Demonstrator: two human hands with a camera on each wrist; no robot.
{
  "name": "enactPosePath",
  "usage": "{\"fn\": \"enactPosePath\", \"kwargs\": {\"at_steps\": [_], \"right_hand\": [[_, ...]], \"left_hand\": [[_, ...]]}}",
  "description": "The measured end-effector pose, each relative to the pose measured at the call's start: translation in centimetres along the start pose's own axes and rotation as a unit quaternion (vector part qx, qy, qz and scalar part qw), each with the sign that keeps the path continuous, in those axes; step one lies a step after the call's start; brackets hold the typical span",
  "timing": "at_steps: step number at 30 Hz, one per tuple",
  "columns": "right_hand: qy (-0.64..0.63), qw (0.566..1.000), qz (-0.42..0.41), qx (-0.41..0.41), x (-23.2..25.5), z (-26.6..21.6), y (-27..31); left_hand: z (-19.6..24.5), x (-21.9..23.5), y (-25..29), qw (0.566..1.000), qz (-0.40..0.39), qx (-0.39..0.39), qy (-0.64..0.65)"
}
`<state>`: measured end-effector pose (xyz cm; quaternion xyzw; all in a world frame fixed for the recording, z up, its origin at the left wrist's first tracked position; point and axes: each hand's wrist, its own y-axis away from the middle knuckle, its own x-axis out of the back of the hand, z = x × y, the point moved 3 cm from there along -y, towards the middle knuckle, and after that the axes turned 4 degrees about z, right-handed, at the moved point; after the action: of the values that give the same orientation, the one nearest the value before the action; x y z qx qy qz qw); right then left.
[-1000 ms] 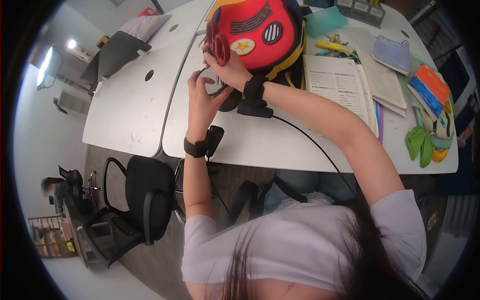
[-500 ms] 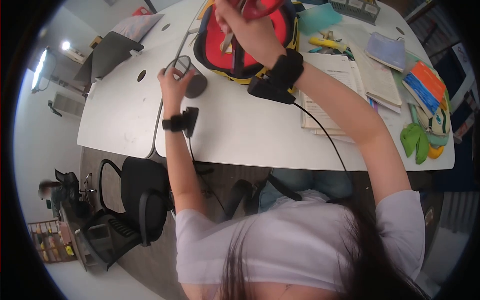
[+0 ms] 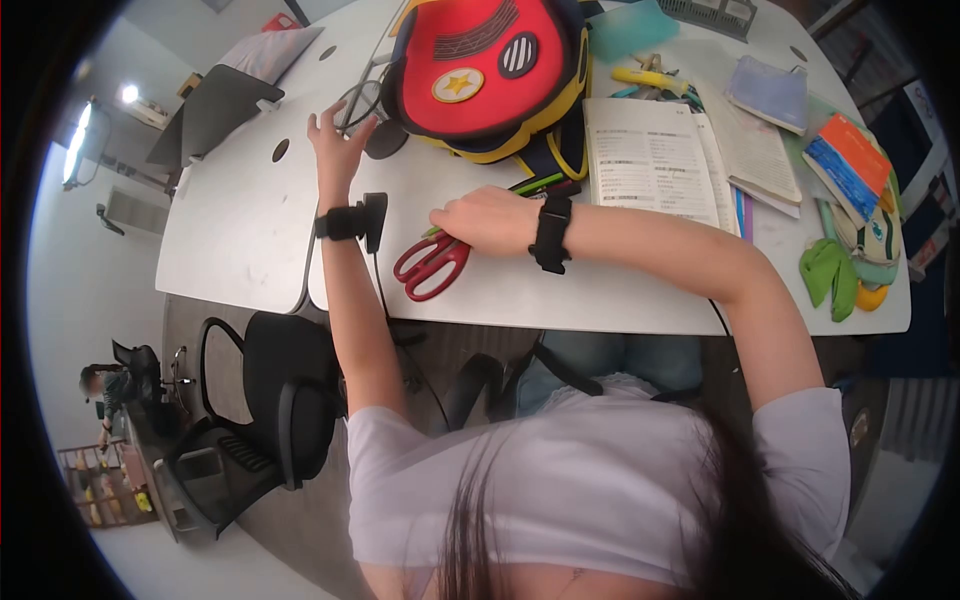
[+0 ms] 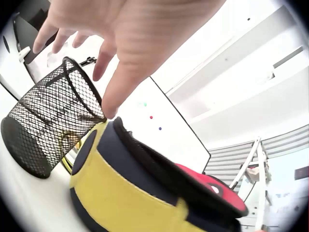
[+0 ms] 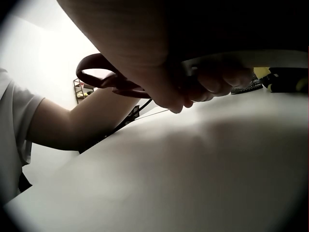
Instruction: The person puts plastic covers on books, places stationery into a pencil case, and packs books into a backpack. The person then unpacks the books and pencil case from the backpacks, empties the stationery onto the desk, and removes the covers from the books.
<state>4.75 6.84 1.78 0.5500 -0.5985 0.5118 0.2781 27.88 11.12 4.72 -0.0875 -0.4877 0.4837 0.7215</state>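
My left hand [image 3: 340, 155] has its fingers spread beside the rim of a black mesh pen cup [image 3: 385, 141]. In the left wrist view the thumb overlaps that rim and the other fingers reach past it, straight. My right hand [image 3: 488, 220] grips a bundle low over the table, left of the open book. Red-handled scissors [image 3: 462, 263] stick out of it on the left, and a green pen [image 3: 540, 184] with darker pens on the other side. The scissors' blades are hidden by the hand. The right wrist view shows those curled fingers [image 5: 212, 83] in shadow just above the tabletop.
A red, yellow and navy backpack [image 3: 490, 75] stands behind the hands, close against the cup. To the right lie an open book [image 3: 650, 160], more notebooks [image 3: 768, 95], a yellow tool [image 3: 640, 76] and a green cloth item [image 3: 832, 280]. A black office chair [image 3: 290, 400] stands by the left table.
Both hands were together at the cup. The right hand lifted the scissors and pens up past the backpack, then brought them down to the front. The left hand moved left with the cup and its fingers opened.
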Motion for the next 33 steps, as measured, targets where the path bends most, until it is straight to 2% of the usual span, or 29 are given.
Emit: {"fn": "enactPosePath", "kwargs": {"at_steps": [2, 3, 4, 6, 8, 9, 10, 11, 12, 13, 14, 15, 16, 18, 21, 24, 25, 27, 29, 33], "right_hand": [[0.018, 0.999, -0.013, -0.029, -0.3, 0.3, -0.5], [0.018, 0.998, -0.016, -0.056, -0.8, 0.6, -0.9], [0.017, 0.998, -0.015, -0.058, -1.1, 0.6, -1.3], [-0.008, 0.992, 0.024, -0.124, -1.7, 1.3, -1.9], [-0.015, 0.990, 0.027, -0.135, -2.1, 2.2, -2.4], [-0.026, 0.987, 0.048, -0.153, -2.1, 2.6, -2.5], [-0.036, 0.982, 0.069, -0.170, -2.2, 3.0, -2.7], [-0.051, 0.979, 0.022, -0.196, -2.0, 3.3, -2.9], [-0.052, 0.979, 0.019, -0.195, -2.1, 3.3, -3.0], [-0.055, 0.980, 0.026, -0.191, -2.2, 3.3, -2.9], [-0.058, 0.980, 0.034, -0.189, -2.1, 3.1, -2.8], [-0.079, 0.976, 0.007, -0.201, -1.9, 3.1, -2.7], [-0.080, 0.977, 0.006, -0.200, -1.9, 3.1, -2.6], [-0.083, 0.986, -0.005, -0.141, -1.9, 3.3, -2.5], [-0.078, 0.990, 0.016, -0.119, -1.6, 3.5, -1.9], [-0.056, 0.993, -0.012, -0.103, -0.6, 3.9, -1.0], [-0.075, 0.990, -0.041, -0.116, -0.1, 4.0, -0.6], [-0.076, 0.986, -0.070, -0.127, 0.7, 3.9, 0.2], [-0.071, 0.977, -0.116, -0.164, 1.9, 3.5, 1.0], [-0.035, 0.968, -0.156, -0.196, 3.3, 3.7, 2.3]], "left_hand": [[1.9, 1.8, 1.2, 0.998, -0.006, -0.046, 0.042], [2.6, 2.3, 1.8, 0.998, -0.034, -0.015, 0.052], [3.5, 3.0, 2.4, 0.998, -0.037, -0.016, 0.053], [5.5, 3.4, 4.3, 0.956, -0.244, -0.003, 0.165], [7.4, 4.5, 6.5, 0.928, -0.347, -0.074, 0.113], [8.4, 5.1, 7.6, 0.902, -0.412, -0.048, 0.119], [8.5, 5.0, 8.2, 0.887, -0.443, -0.060, 0.113], [7.7, 4.3, 8.9, 0.859, -0.477, 0.024, 0.186], [6.6, 3.3, 9.9, 0.818, -0.503, 0.109, 0.256], [5.7, 2.5, 10.4, 0.819, -0.501, 0.112, 0.256], [5.3, 2.0, 10.4, 0.860, -0.466, 0.059, 0.199], [5.0, 1.7, 10.3, 0.894, -0.426, 0.005, 0.140], [4.6, 1.5, 10.3, 0.894, -0.426, 0.007, 0.140], [4.7, 1.5, 10.2, 0.889, -0.434, -0.003, 0.149], [4.6, 1.5, 10.2, 0.896, -0.428, -0.009, 0.116], [3.7, 1.4, 10.4, 0.904, -0.407, -0.018, 0.128], [3.6, 1.3, 10.5, 0.905, -0.405, -0.014, 0.128], [3.9, 1.6, 10.3, 0.925, -0.371, -0.081, 0.029], [3.9, 1.5, 10.3, 0.929, -0.364, -0.072, 0.012], [3.7, 1.2, 10.3, 0.929, -0.361, -0.080, -0.009]]}}
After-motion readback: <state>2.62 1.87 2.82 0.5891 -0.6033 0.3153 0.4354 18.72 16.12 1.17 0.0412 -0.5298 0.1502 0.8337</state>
